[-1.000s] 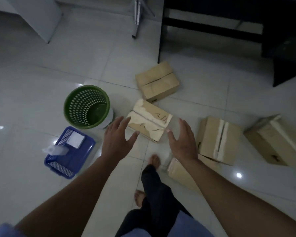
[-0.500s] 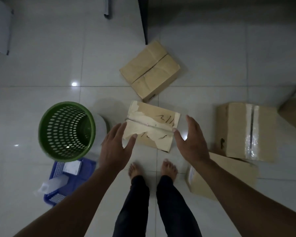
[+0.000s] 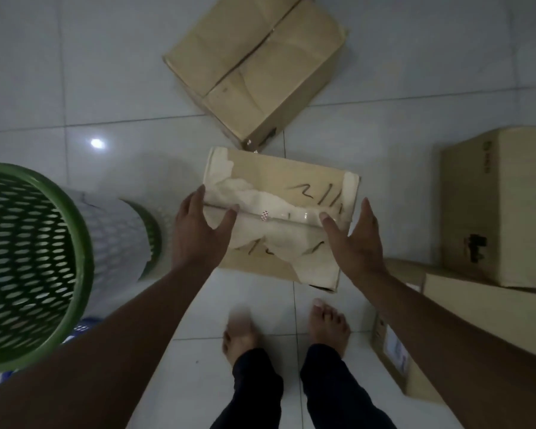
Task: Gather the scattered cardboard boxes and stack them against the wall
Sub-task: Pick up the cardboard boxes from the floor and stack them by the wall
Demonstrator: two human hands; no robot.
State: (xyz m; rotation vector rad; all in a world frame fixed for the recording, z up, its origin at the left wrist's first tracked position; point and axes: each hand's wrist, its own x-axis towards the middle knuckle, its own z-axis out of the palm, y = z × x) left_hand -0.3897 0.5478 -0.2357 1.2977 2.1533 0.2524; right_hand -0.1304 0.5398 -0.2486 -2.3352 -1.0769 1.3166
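Note:
A small cardboard box (image 3: 287,187) with torn pale tape and dark scribbles lies on the white tiled floor just ahead of my bare feet. My left hand (image 3: 198,230) lies against its left end, thumb on the top along the seam. My right hand (image 3: 353,239) lies against its right end, thumb on top, fingers straight. A second closed box (image 3: 254,63) lies beyond it, turned at an angle. A taller box (image 3: 502,205) stands at the right, and a flat box (image 3: 477,311) lies under my right forearm.
A green perforated waste basket (image 3: 28,261) stands at the left, close to my left arm. A bit of a blue basket (image 3: 84,326) shows behind it. My bare feet (image 3: 328,323) stand on the tiles below the small box.
The view has dropped closer to the floor. Both hands have closed in from just short of the small box onto its two ends, thumbs now on its top.

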